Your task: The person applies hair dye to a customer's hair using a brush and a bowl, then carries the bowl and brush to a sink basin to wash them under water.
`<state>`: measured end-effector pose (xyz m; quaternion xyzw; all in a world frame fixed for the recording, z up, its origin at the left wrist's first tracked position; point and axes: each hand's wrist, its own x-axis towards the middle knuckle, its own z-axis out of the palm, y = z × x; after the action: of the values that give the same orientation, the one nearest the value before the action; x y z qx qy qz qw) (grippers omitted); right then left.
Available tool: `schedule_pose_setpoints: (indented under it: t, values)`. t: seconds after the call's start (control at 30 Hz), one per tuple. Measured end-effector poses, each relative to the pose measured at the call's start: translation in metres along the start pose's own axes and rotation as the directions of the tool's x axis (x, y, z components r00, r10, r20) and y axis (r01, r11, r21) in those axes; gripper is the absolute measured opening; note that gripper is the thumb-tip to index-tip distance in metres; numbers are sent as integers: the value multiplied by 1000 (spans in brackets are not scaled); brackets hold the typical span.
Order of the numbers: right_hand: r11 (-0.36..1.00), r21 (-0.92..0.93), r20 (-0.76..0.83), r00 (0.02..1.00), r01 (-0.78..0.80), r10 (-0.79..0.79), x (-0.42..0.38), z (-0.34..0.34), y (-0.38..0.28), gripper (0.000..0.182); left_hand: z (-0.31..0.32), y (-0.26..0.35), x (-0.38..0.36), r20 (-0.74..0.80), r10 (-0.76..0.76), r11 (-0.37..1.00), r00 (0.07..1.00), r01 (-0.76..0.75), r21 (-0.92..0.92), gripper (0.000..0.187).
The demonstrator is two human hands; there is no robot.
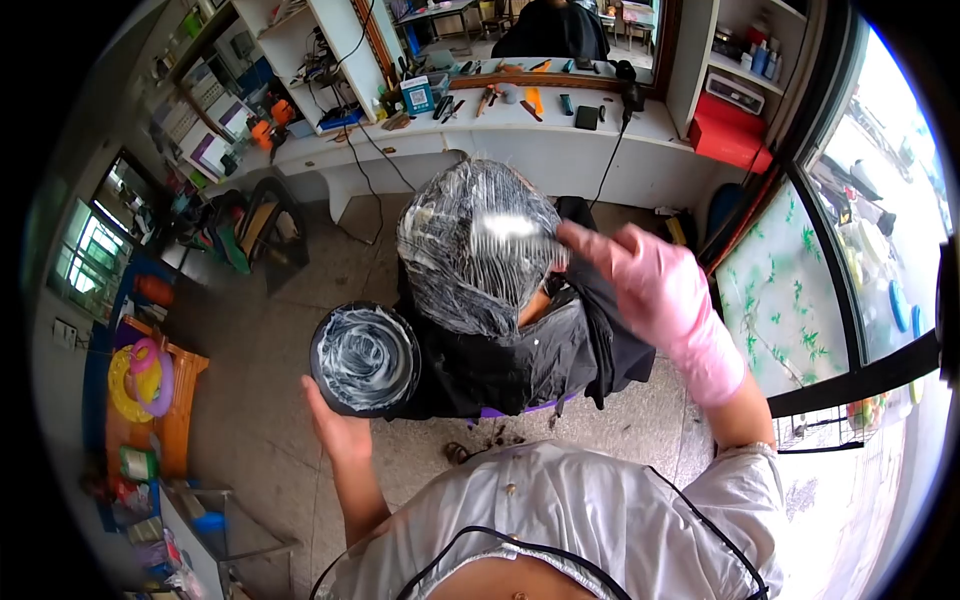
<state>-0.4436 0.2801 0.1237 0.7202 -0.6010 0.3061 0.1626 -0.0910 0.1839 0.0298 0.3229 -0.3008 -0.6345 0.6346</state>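
My left hand is bare and holds a black bowl from below at its near side. White cream is smeared in a swirl inside it. On my right hand is a pink glove, its fingers closed around the end of a comb-like brush, which is blurred and loaded with white cream. The brush lies against the right side of a seated person's head, whose dark hair is coated with white cream. A black cape covers the person's shoulders.
Beyond the head, a white counter carries combs, clippers and a hair dryer below a mirror. A red box sits at the right end. A black chair stands to the left, a glass door to the right.
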Motion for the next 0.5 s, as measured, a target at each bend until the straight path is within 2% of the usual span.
schedule_pose_setpoints:
  t: [0.07,0.13,0.2,0.27,0.3,0.33,0.37,0.4,0.43,0.47,0.5]
  values:
    - [998,25,-62,996,-57,59,14,10,4,55,4,0,-1,25,-18,1000,1000,19,-23,51]
    - [991,-101,34,995,-88,92,23,17,-5,54,11,1,-4,34,-21,1000,999,21,-20,51]
    - [931,-365,-16,999,23,-31,10,37,-19,49,18,1,-9,7,-21,999,1000,21,-27,51]
    - [928,-360,67,994,101,-82,-4,29,-38,48,13,0,-8,6,-22,999,1000,23,-32,51]
    - [951,-309,261,963,25,60,-9,23,-47,47,11,-1,-7,6,-21,999,1000,21,-35,50]
    - [987,-157,298,954,42,7,-13,18,-48,43,9,-2,-6,4,-22,999,1000,23,-40,50]
    - [995,100,146,988,29,-44,-13,21,-42,38,7,-2,-5,-5,-32,999,999,32,-34,50]
    - [935,351,-19,999,53,-49,-11,26,-33,34,6,-2,-5,-12,-42,999,999,42,-25,50]
    - [788,572,191,971,-227,141,-2,27,-32,24,7,-1,-6,-11,-46,999,999,46,-24,50]
    - [408,745,414,845,-528,338,13,21,-36,21,9,0,-6,-12,-55,998,998,55,-35,49]
    - [293,738,514,787,-608,341,17,20,-32,21,11,1,-7,-14,-64,997,998,63,-48,49]
